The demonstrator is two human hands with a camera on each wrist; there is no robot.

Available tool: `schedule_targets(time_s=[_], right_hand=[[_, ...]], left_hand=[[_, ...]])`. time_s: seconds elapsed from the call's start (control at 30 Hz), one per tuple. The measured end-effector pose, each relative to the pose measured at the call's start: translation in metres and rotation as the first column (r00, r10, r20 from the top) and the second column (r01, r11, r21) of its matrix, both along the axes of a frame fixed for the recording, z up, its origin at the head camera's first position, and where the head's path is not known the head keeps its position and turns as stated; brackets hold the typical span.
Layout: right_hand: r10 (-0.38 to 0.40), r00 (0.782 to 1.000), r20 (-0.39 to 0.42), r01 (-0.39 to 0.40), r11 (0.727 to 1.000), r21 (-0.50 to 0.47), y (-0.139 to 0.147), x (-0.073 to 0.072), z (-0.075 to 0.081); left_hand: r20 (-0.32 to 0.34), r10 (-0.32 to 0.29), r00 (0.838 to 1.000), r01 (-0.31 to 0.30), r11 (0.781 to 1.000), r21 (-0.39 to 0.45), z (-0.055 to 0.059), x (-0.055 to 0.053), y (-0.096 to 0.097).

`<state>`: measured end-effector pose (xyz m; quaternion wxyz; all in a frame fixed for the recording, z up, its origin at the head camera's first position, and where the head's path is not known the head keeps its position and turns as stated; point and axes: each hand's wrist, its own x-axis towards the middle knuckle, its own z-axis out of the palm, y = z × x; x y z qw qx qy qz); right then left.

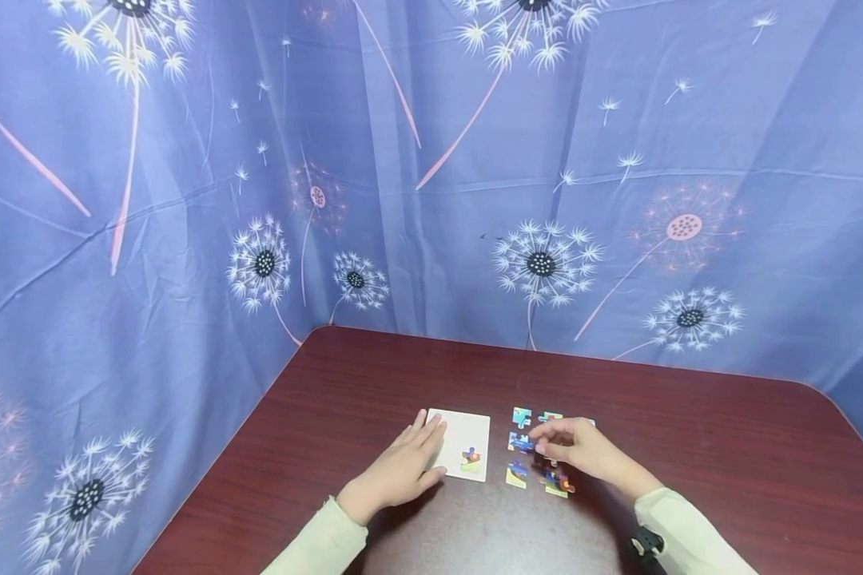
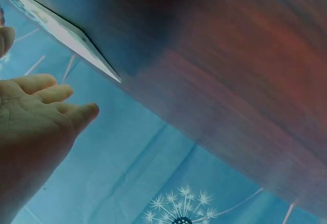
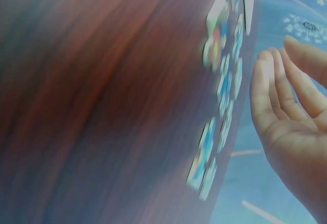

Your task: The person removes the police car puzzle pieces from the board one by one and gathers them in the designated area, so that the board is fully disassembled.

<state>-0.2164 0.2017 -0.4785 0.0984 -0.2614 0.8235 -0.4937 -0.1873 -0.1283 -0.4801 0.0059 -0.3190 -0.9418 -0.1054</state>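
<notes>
A square white puzzle board [image 1: 466, 431] lies on the table, with one colourful jigsaw piece [image 1: 471, 458] at its lower right. My left hand [image 1: 397, 469], fingers extended, is at the board's left edge, fingertips over that edge. To the right of the board are several loose jigsaw pieces [image 1: 516, 475] in rough rows, blue, yellow and green. Over them hovers my right hand [image 1: 590, 454], fingers loosely bent and partly covering some pieces. The right wrist view shows nothing between the thumb and fingers of that hand [image 3: 288, 104], which is apart from the pieces [image 3: 225, 88].
The dark red-brown wooden table [image 1: 690, 447] has rounded far corners. Blue curtains [image 1: 431, 255] with dandelion prints hang behind it and along its left side. A dark object [image 1: 647, 543] sits at my right cuff.
</notes>
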Motion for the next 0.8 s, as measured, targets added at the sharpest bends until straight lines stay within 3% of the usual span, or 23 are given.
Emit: schedule_targets(time_s=[0.2, 0.5, 0.8], right_hand=[[-0.002, 0.999, -0.034, 0.003, 1.000, 0.011, -0.024, -0.002, 0.000], [0.044, 0.998, -0.053, -0.043, 0.999, 0.029, -0.057, -0.007, 0.001], [0.086, 0.996, -0.038, -0.085, 0.996, 0.031, -0.081, -0.007, -0.005]], left_hand=[[-0.006, 0.025, 1.000, -0.025, 0.999, -0.029, -0.004, -0.009, -0.006], [0.055, 0.041, 0.998, -0.038, 0.998, -0.049, -0.005, -0.018, -0.011], [0.120, 0.069, 0.990, -0.057, 0.994, -0.093, -0.013, -0.024, -0.014]])
